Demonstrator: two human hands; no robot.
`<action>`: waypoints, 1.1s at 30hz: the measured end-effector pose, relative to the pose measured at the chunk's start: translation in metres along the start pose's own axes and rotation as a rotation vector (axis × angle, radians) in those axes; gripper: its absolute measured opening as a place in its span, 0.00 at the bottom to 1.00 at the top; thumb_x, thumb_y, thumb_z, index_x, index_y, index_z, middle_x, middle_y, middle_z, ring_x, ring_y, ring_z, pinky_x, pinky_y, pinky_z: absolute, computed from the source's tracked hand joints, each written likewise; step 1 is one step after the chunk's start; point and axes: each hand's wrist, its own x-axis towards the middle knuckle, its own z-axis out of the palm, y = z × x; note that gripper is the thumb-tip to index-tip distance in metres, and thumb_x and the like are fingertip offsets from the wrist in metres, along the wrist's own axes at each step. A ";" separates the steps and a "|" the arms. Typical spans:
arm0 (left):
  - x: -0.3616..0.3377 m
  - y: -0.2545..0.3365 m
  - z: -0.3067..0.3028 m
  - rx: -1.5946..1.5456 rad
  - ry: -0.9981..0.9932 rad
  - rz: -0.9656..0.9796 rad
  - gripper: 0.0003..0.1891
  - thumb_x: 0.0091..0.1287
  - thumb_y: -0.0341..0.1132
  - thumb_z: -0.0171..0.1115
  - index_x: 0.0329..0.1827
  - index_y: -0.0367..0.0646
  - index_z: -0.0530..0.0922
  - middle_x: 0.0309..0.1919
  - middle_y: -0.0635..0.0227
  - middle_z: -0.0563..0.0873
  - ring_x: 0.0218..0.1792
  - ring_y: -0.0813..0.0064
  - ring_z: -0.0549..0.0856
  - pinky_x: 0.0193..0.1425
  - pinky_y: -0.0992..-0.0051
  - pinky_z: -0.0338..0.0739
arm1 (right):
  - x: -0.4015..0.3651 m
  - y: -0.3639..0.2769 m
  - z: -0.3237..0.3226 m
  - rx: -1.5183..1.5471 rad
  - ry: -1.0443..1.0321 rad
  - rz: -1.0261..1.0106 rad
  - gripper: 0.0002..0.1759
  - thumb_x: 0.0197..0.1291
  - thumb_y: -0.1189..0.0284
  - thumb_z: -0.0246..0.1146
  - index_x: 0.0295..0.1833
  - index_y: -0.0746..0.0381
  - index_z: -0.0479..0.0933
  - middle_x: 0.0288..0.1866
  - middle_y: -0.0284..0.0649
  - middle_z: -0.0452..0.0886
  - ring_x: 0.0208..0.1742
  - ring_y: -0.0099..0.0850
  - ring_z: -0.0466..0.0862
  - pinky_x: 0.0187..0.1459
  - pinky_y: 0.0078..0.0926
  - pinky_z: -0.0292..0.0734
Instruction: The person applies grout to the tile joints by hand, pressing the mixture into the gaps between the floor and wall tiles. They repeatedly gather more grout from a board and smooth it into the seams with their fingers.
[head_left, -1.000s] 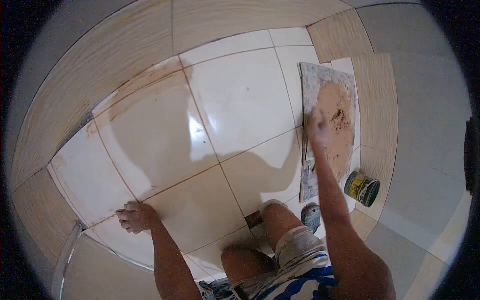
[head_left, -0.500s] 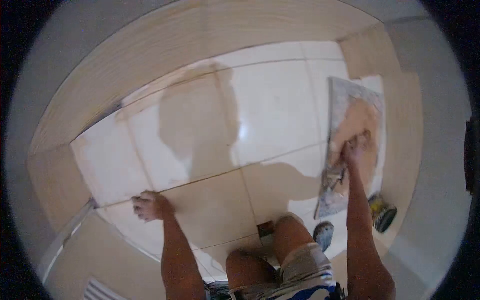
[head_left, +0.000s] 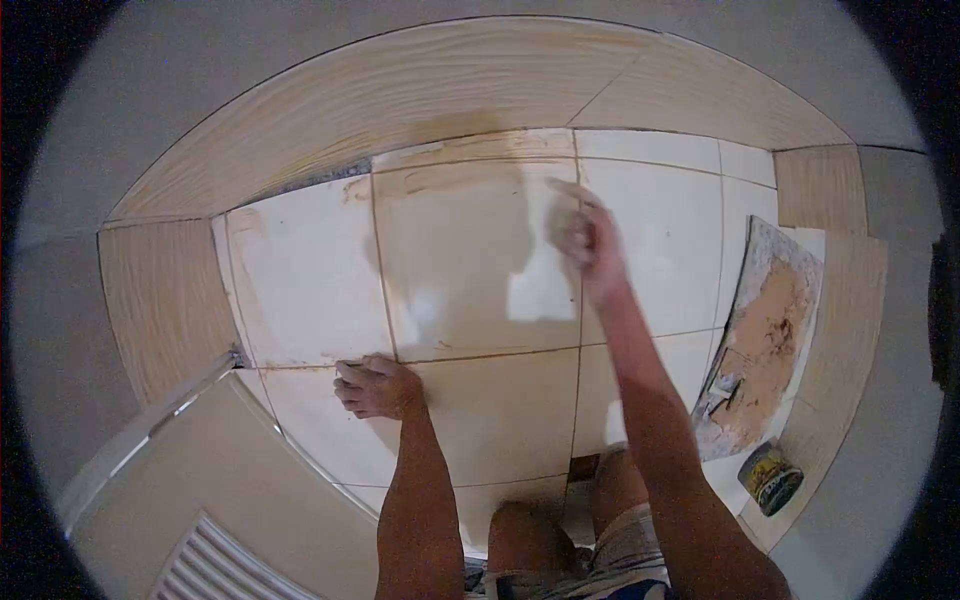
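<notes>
My left hand [head_left: 376, 388] rests on a pale floor tile [head_left: 310, 280] beside a brown-filled joint, its fingers apart and slightly bent, holding nothing. Over the tiles near the back wall, my right hand [head_left: 585, 242] is raised, slightly blurred. One finger stretches forward while the others are curled; whatever they hold, if anything, is too small to make out. Orange-brown paste [head_left: 770, 325] lies on a grey board [head_left: 745, 275] at the right, with a small tool [head_left: 718, 395] at its near left edge. Brown smears mark the tiles near the back wall.
Wood-patterned tiles [head_left: 400, 85] line the wall base. A small tub [head_left: 770, 480] stands near the board's lower end. At the lower left is a door [head_left: 230, 440] with a slatted vent [head_left: 230, 560]. A dark square opening [head_left: 583, 467] lies beside my knees.
My right hand has left the paste on the board and moved left over the tiles near the back wall. The view has shifted; my left hand still rests on the floor.
</notes>
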 end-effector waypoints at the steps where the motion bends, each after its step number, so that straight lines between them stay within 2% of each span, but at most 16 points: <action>1: 0.002 -0.006 0.009 -0.010 -0.025 0.015 0.24 0.68 0.48 0.48 0.64 0.45 0.67 0.56 0.51 0.71 0.56 0.51 0.70 0.52 0.49 0.66 | 0.013 0.024 0.005 -0.022 0.009 -0.043 0.22 0.63 0.69 0.52 0.62 0.61 0.71 0.20 0.23 0.61 0.18 0.14 0.59 0.18 0.13 0.53; 3: -0.009 -0.024 0.035 0.255 0.103 0.232 0.25 0.70 0.50 0.44 0.65 0.46 0.67 0.57 0.52 0.70 0.57 0.51 0.70 0.53 0.48 0.66 | 0.019 0.034 0.009 -0.217 0.231 0.016 0.14 0.61 0.74 0.54 0.51 0.59 0.79 0.21 0.24 0.69 0.20 0.15 0.65 0.21 0.16 0.62; 5: 0.000 -0.018 0.021 0.125 -0.145 0.135 0.26 0.71 0.52 0.41 0.66 0.47 0.66 0.58 0.52 0.70 0.58 0.51 0.70 0.54 0.48 0.66 | 0.008 0.020 -0.010 -0.634 0.350 -0.136 0.13 0.62 0.74 0.54 0.51 0.59 0.79 0.23 0.26 0.71 0.23 0.15 0.68 0.24 0.17 0.64; 7: 0.002 -0.005 0.008 0.067 -0.045 0.134 0.25 0.70 0.51 0.44 0.62 0.44 0.67 0.54 0.52 0.72 0.52 0.51 0.73 0.47 0.50 0.68 | -0.001 0.020 -0.099 -1.013 0.621 -0.431 0.14 0.63 0.73 0.55 0.53 0.57 0.78 0.24 0.26 0.72 0.24 0.17 0.69 0.25 0.18 0.66; 8: 0.002 -0.006 0.005 0.044 0.076 0.117 0.25 0.69 0.51 0.48 0.59 0.41 0.69 0.51 0.51 0.73 0.45 0.51 0.76 0.39 0.53 0.70 | -0.027 -0.014 -0.104 -0.800 0.765 -0.232 0.14 0.63 0.71 0.57 0.54 0.55 0.77 0.25 0.29 0.75 0.24 0.18 0.71 0.26 0.20 0.68; 11: 0.001 -0.016 0.015 0.147 0.186 0.289 0.23 0.69 0.50 0.48 0.58 0.43 0.69 0.50 0.54 0.73 0.47 0.52 0.75 0.39 0.53 0.70 | -0.092 -0.054 -0.253 -1.289 1.049 -0.283 0.18 0.60 0.65 0.61 0.55 0.54 0.76 0.21 0.33 0.74 0.22 0.20 0.71 0.25 0.24 0.68; 12: 0.000 -0.014 0.015 0.150 0.187 0.294 0.23 0.69 0.50 0.48 0.58 0.43 0.69 0.50 0.54 0.73 0.47 0.52 0.75 0.39 0.53 0.70 | -0.120 -0.080 -0.263 -1.350 1.048 -0.267 0.21 0.59 0.60 0.62 0.58 0.53 0.74 0.22 0.34 0.73 0.23 0.21 0.71 0.26 0.27 0.68; 14: 0.001 -0.008 0.011 0.074 0.032 0.062 0.22 0.68 0.50 0.49 0.58 0.46 0.70 0.54 0.53 0.73 0.49 0.53 0.74 0.41 0.53 0.70 | -0.166 -0.112 -0.307 -1.701 1.122 -0.202 0.28 0.58 0.52 0.62 0.62 0.51 0.70 0.31 0.43 0.81 0.31 0.35 0.81 0.33 0.35 0.74; 15: 0.001 -0.010 0.011 0.074 0.034 0.071 0.22 0.68 0.50 0.49 0.58 0.46 0.70 0.54 0.53 0.73 0.49 0.53 0.74 0.41 0.53 0.70 | -0.186 -0.129 -0.319 -1.914 1.197 0.047 0.31 0.58 0.50 0.61 0.64 0.50 0.69 0.35 0.47 0.83 0.36 0.41 0.83 0.36 0.38 0.76; 17: 0.000 -0.014 0.011 0.006 -0.077 0.134 0.27 0.70 0.54 0.42 0.66 0.47 0.66 0.58 0.54 0.70 0.56 0.51 0.71 0.54 0.48 0.65 | -0.218 -0.147 -0.365 -2.031 1.165 0.154 0.32 0.59 0.48 0.58 0.65 0.51 0.67 0.38 0.49 0.83 0.40 0.46 0.83 0.39 0.41 0.77; 18: -0.001 -0.009 0.005 0.003 -0.076 0.142 0.27 0.70 0.54 0.42 0.66 0.47 0.66 0.58 0.54 0.70 0.56 0.51 0.71 0.54 0.48 0.65 | -0.226 -0.149 -0.373 -2.147 1.120 0.259 0.34 0.59 0.46 0.55 0.66 0.52 0.66 0.41 0.51 0.83 0.44 0.51 0.83 0.42 0.45 0.77; 22: 0.003 0.004 -0.013 -0.028 -0.166 -0.045 0.27 0.69 0.53 0.42 0.66 0.48 0.67 0.58 0.54 0.70 0.56 0.52 0.70 0.54 0.48 0.65 | -0.240 -0.146 -0.406 -2.108 1.016 0.486 0.35 0.61 0.45 0.51 0.67 0.55 0.64 0.43 0.54 0.82 0.44 0.51 0.83 0.43 0.47 0.77; 25: -0.001 0.006 -0.012 -0.028 -0.181 -0.068 0.27 0.69 0.53 0.42 0.65 0.48 0.67 0.58 0.54 0.70 0.55 0.52 0.70 0.54 0.48 0.65 | -0.233 -0.137 -0.410 -2.147 0.946 0.533 0.36 0.59 0.50 0.57 0.69 0.55 0.61 0.56 0.53 0.77 0.52 0.51 0.80 0.53 0.49 0.73; 27: 0.000 0.004 -0.008 -0.026 -0.163 -0.079 0.27 0.69 0.54 0.42 0.65 0.48 0.67 0.58 0.54 0.70 0.55 0.51 0.70 0.54 0.48 0.65 | -0.221 -0.135 -0.382 -1.967 1.011 0.650 0.30 0.59 0.52 0.58 0.63 0.56 0.68 0.53 0.51 0.79 0.52 0.50 0.80 0.53 0.48 0.73; 29: 0.003 0.000 -0.006 0.021 -0.207 -0.017 0.28 0.68 0.54 0.42 0.65 0.47 0.68 0.57 0.53 0.70 0.55 0.51 0.70 0.54 0.47 0.65 | -0.247 -0.109 -0.466 -2.301 0.805 0.183 0.23 0.59 0.56 0.60 0.55 0.59 0.73 0.45 0.48 0.81 0.46 0.44 0.82 0.49 0.41 0.76; 33: 0.001 0.002 -0.011 -0.031 -0.128 -0.021 0.26 0.69 0.51 0.43 0.63 0.44 0.68 0.57 0.51 0.71 0.55 0.51 0.71 0.55 0.50 0.65 | -0.265 -0.099 -0.593 -1.763 0.914 -0.015 0.20 0.61 0.58 0.60 0.49 0.63 0.75 0.38 0.40 0.81 0.37 0.30 0.80 0.41 0.28 0.77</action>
